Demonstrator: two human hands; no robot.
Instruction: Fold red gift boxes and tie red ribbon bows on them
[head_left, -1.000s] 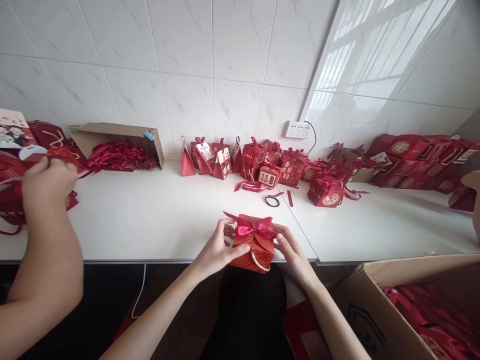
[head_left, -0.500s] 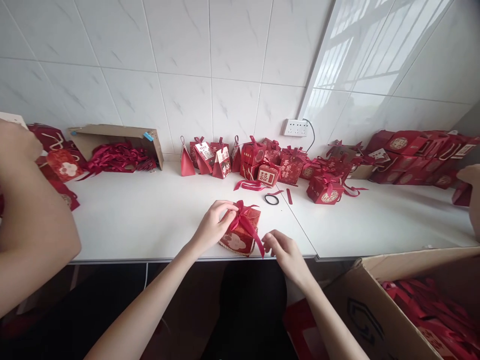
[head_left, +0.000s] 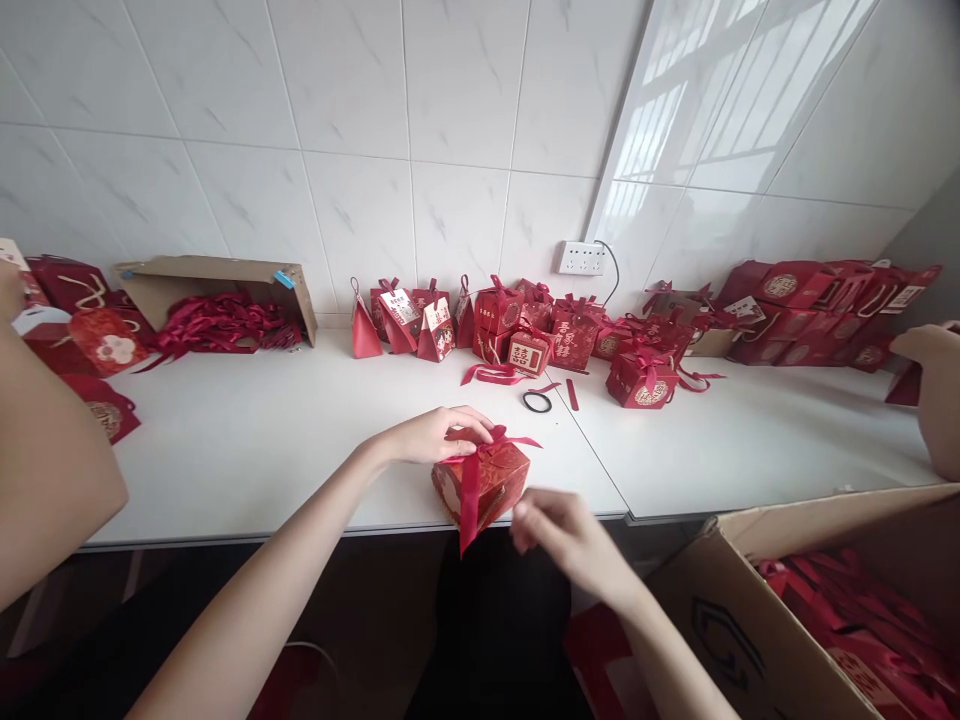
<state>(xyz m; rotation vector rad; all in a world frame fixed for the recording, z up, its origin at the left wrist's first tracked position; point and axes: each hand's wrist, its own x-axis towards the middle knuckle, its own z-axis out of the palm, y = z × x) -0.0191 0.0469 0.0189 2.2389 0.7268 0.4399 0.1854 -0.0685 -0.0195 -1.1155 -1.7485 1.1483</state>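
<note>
A red gift box [head_left: 491, 485] with a floral print and twisted cord sits at the table's front edge, one corner turned toward me. A crimson ribbon bow [head_left: 496, 436] is tied on its top, and one ribbon tail [head_left: 469, 490] hangs down over the front past the table edge. My left hand [head_left: 442, 437] reaches over the top, its thumb and fingers closed on the bow. Beside the box's right corner is my right hand [head_left: 551, 525], fingers curled and slightly blurred; anything inside them is hidden.
Several finished red boxes [head_left: 525, 352] stand along the tiled wall. A black ring [head_left: 536, 401] lies behind my box. An opened carton of ribbons [head_left: 225, 322] is at left, a large cardboard box [head_left: 739, 600] at lower right. Other people's arms [head_left: 56, 440] show at both sides.
The gift box has been turned, so its ribbon tail now hangs at the front left. My right hand has shifted slightly down and left, its fingers more curled. The view has moved a little.
</note>
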